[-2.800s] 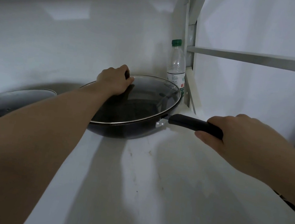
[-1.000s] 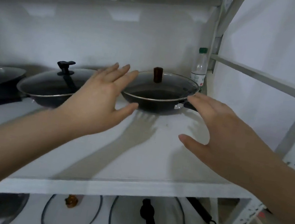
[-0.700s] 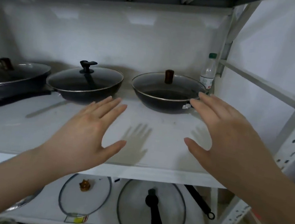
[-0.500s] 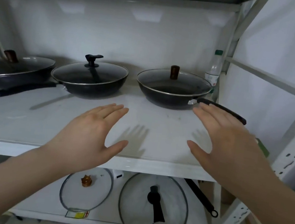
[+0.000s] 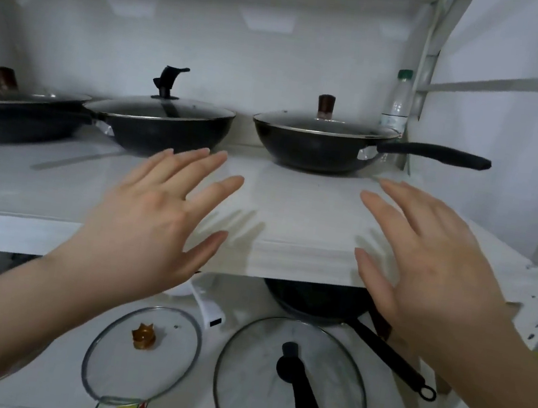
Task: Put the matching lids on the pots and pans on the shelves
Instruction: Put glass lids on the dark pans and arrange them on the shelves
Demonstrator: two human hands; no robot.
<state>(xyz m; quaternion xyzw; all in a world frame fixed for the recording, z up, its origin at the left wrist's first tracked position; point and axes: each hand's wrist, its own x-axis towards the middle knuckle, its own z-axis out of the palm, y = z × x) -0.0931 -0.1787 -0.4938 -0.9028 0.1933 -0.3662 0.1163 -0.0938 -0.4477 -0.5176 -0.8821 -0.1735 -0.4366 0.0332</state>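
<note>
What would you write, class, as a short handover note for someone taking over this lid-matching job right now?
Left hand and right hand: open, empty, hovering at the upper shelf edge.
Done: three upper-shelf pans lidded: right wok, middle wok, left pan.
Left: lower shelf holds two loose glass lids, one amber-knobbed, one black-handled, and a dark pan behind, partly hidden. Match those next.

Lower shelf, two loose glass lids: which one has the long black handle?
The larger lid, on the right, below the right hand. Its black handle runs as a strip from the centre. The smaller lid to its left has an amber knob.
</note>
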